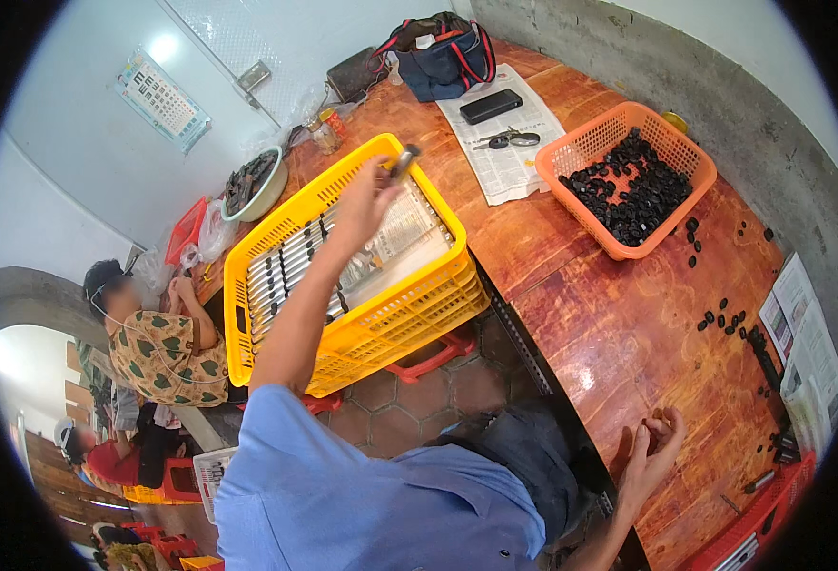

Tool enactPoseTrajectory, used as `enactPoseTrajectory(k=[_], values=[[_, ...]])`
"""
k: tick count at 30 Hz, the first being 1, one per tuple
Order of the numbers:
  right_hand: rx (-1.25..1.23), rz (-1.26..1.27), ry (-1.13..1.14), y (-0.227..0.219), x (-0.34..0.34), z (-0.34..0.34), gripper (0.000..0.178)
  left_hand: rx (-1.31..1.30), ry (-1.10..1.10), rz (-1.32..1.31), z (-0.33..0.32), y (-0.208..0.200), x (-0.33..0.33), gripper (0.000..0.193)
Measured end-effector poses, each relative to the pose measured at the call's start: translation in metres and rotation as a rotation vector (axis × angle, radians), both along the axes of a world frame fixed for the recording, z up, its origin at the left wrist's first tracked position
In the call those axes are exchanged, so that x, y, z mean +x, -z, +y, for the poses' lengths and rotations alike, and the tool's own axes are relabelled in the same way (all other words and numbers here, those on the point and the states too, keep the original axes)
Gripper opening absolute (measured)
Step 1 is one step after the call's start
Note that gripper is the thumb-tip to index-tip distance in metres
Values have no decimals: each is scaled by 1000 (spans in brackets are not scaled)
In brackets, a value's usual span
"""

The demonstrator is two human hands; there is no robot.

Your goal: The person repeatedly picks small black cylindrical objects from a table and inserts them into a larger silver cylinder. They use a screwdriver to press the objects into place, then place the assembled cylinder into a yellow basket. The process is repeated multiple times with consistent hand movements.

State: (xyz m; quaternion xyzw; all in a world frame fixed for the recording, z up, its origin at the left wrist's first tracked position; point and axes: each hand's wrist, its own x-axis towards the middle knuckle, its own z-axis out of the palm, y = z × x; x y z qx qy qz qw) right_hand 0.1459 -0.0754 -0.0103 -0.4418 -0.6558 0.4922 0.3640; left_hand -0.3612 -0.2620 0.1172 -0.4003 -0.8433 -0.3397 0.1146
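My left hand (365, 202) is raised over a yellow plastic crate (381, 357), its fingers closed around a short silver tube with a black end (404, 162). Under my forearm, rows of silver tubes with black fittings (285, 257) lie in the crate. Newspaper and a pale sheet (409, 238) cover the crate's other side. At the lower right, my right hand (651, 452) hovers by the near edge of the reddish wooden table (571, 314). Its fingers are loosely curled and apart, and I see nothing held in them.
An orange basket (544, 157) of small black parts stands on the table. Loose black parts (723, 319) lie farther right, near a red crate (771, 514). Newspaper (500, 176) carries keys (514, 140) and a black case (491, 107). A person (167, 352) sits at left.
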Motion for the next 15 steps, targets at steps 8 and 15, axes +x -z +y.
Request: enactPoseTrajectory(k=[8,15], values=[[171,-181,-41,-3,-5,-1,43,-334,-302,11,-67,93,-133,35],[236,-246,-43,1,-5,2,41,-554,-321,209,-105,131,-153,26]])
